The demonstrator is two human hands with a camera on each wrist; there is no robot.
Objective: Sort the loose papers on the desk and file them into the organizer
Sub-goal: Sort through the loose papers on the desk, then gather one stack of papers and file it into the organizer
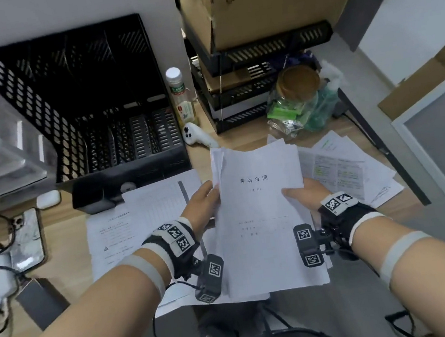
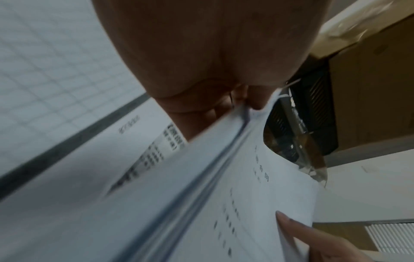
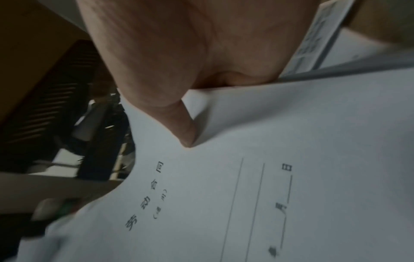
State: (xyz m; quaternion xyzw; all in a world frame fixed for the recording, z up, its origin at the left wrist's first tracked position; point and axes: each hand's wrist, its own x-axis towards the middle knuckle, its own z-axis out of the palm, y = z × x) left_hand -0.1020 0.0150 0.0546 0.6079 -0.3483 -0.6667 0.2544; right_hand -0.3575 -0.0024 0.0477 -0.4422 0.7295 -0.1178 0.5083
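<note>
A stack of white printed papers (image 1: 264, 219) is held up above the desk, its top sheet a title page. My left hand (image 1: 205, 201) grips the stack's left edge, and my right hand (image 1: 303, 193) pinches the right edge with the thumb on top. In the left wrist view the stack of papers (image 2: 201, 177) shows edge-on between the thumb and fingers. In the right wrist view my right thumb (image 3: 179, 124) presses on the title page (image 3: 268, 159). The black mesh organizer (image 1: 89, 100) stands at the back left with its slots showing no papers. More loose papers (image 1: 143, 220) lie on the desk.
Other sheets (image 1: 350, 169) spread out at the right. A bottle (image 1: 181, 95) and a white controller (image 1: 198, 137) sit beside the organizer. Stacked black trays with a cardboard box (image 1: 258, 60) stand behind, a jar (image 1: 299, 94) in front. A phone (image 1: 26, 237) and cables lie at the left.
</note>
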